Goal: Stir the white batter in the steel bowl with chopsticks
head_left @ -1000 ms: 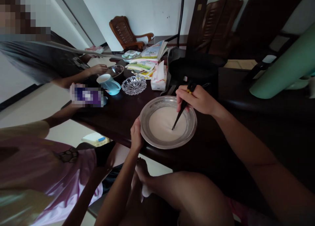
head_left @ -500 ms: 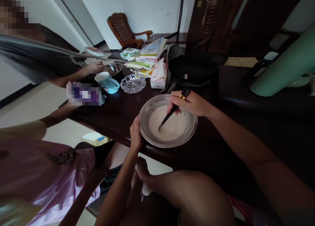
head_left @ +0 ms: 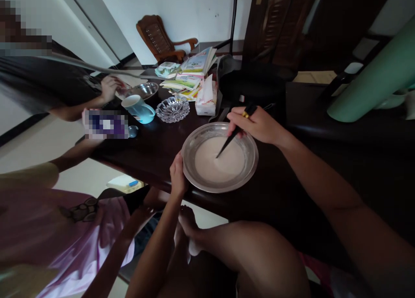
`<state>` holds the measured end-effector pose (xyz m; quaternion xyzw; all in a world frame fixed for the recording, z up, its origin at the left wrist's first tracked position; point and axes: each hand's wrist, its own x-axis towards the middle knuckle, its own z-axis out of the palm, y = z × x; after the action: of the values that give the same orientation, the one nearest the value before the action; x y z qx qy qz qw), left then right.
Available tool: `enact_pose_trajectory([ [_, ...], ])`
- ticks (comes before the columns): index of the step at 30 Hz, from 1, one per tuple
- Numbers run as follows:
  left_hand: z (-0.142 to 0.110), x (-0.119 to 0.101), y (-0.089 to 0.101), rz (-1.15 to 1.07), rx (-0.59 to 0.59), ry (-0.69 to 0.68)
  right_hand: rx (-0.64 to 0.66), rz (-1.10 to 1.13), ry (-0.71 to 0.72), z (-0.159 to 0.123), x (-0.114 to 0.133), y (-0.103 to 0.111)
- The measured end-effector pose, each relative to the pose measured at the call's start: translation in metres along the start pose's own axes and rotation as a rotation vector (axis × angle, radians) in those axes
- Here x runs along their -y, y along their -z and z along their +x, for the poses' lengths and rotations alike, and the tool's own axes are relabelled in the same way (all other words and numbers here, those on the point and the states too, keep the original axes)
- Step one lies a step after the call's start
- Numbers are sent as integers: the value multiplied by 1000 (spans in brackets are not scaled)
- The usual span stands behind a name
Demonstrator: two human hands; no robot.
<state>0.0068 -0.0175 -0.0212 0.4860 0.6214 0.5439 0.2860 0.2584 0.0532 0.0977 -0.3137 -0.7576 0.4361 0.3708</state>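
A wide metal bowl (head_left: 220,188) sits on the dark table near its front edge. Inside is a pale, milky batter (head_left: 210,164). My left hand (head_left: 178,175) grips the bowl's left rim, thumb on the outer side and the other fingers mostly hidden. My right hand (head_left: 254,124) is above the bowl's far right rim, closed round black chopsticks (head_left: 231,141) with gold bands near the top. They slant down to the left, and their tips dip into the batter near its middle.
Beyond the bowl stand a glass dish (head_left: 173,109), a blue mug (head_left: 138,109), a tissue pack (head_left: 206,100) and booklets (head_left: 191,75). A person's hand (head_left: 110,88) is by a smaller metal bowl (head_left: 146,90); another person holds a blurred purple thing (head_left: 106,125). A green cylinder (head_left: 366,79) leans at right.
The chopsticks' tips have moved right and away from me through the batter, with my right hand shifting slightly. My left hand keeps its grip. The far person's hand has moved left.
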Motion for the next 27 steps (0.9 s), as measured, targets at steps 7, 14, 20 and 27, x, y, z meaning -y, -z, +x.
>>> enact_pose_trajectory([
  [7,2,6,-1,-31,3,-12,133,38,5,0,0,-2],
  [14,2,9,-1,-39,8,-13,-28,-51,-50,0,-2,7],
  [20,2,10,-1,-28,5,-19,31,-6,-22,0,-2,-3],
  [27,1,8,-1,-46,23,-4,56,-14,-45,-2,-2,2],
])
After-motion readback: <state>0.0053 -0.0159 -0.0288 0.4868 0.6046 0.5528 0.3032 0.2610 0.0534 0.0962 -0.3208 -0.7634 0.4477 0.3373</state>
